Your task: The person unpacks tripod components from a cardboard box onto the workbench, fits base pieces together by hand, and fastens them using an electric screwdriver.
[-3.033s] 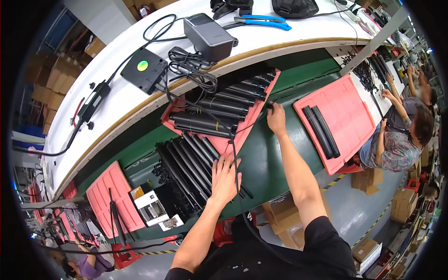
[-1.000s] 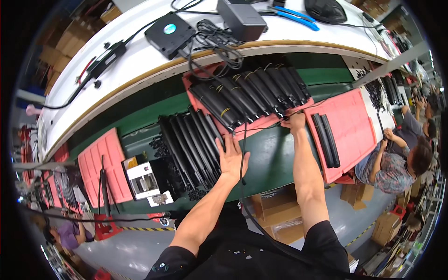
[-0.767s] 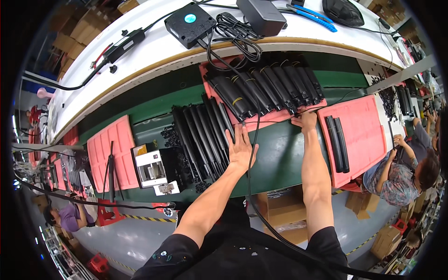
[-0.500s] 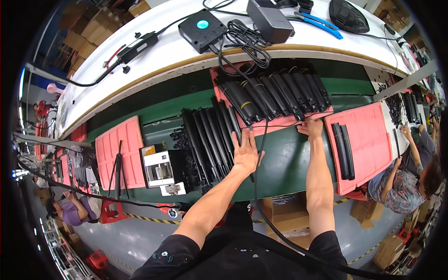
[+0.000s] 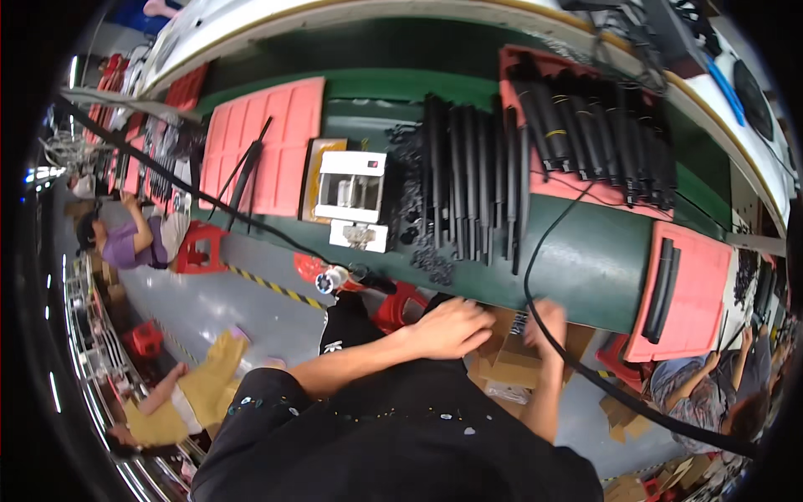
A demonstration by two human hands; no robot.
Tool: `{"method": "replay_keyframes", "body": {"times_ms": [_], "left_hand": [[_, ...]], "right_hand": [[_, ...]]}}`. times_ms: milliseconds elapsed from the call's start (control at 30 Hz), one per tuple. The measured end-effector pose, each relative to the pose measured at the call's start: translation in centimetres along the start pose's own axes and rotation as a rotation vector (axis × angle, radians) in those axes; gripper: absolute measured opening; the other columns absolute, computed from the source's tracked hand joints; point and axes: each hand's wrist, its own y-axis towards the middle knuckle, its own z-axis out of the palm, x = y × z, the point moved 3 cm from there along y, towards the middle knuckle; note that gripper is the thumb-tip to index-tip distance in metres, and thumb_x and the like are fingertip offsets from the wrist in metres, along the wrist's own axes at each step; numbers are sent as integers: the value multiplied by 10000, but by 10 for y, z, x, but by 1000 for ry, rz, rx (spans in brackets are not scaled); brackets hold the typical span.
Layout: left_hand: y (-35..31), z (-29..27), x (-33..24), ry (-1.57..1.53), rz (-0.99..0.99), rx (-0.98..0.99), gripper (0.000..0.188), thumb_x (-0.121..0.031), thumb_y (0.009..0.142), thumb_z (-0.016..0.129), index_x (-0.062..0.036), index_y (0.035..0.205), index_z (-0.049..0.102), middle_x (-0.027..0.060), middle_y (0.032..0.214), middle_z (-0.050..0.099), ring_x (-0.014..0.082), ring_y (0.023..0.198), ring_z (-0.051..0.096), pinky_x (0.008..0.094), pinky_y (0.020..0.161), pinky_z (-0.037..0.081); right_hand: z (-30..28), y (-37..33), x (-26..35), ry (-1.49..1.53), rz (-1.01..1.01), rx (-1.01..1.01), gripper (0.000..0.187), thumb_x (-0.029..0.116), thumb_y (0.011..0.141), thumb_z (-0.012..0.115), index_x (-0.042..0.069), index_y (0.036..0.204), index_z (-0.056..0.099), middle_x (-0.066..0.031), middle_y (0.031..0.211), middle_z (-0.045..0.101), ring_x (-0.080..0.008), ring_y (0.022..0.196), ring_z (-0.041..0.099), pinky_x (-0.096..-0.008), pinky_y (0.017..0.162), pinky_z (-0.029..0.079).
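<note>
Drawn back to the near edge of the green bench (image 5: 598, 251), both my hands are low in front of my body. My left hand (image 5: 452, 329) has its fingers loosely stretched, with nothing visible in it. Blurred by motion, my right hand (image 5: 548, 326) is by the bench edge, above an open cardboard box (image 5: 514, 368); its grip cannot be made out. Beyond them lies a row of long black tubes (image 5: 468, 176). Banded black tube bundles (image 5: 598, 125) rest on a pink tray (image 5: 577, 186) at the back right.
A small white machine (image 5: 351, 186) stands left of the tubes, beside scattered small black parts (image 5: 431, 263). Another pink board (image 5: 288, 125) holds a thin black stand (image 5: 247, 171). A black cable (image 5: 535, 251) hangs across the view. Co-workers sit left and right (image 5: 686, 385).
Both hands have left the tubes and the tray and come back toward my body. The view has swung left, and a person in yellow now shows at the lower left.
</note>
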Motion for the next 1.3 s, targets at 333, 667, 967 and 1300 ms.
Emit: {"method": "replay_keyframes", "body": {"times_ms": [333,667,967,1300], "left_hand": [[-194,121,149,-559,-491,83,187,-229,969,648,-46,978,688,107,751,693,240,670,694,377,642,527],[-227,150,252,-429,-573,-269,197,-237,965,637,-62,977,726,132,739,706,272,675,711,388,628,524],[-268,282,340,-93,-889,-395,385,-352,932,630,-101,1221,679,183,1317,616,412,1241,562,522,1052,461],[-253,261,350,-211,-889,-98,619,-463,907,637,-56,1373,611,243,1450,555,389,1371,505,451,1145,403]], "right_hand": [[263,15,-337,-300,290,112,259,215,978,591,-18,971,705,-135,742,719,-282,671,723,-432,560,544],[278,87,-401,-51,284,33,288,253,980,600,-7,957,721,-147,807,731,-309,788,727,-448,672,544],[272,183,-408,155,131,139,314,287,982,608,2,945,735,-159,865,742,-334,892,731,-462,773,544],[209,102,-248,-357,-323,21,327,307,995,621,8,995,754,-93,822,739,-173,711,683,-336,677,539]]}}
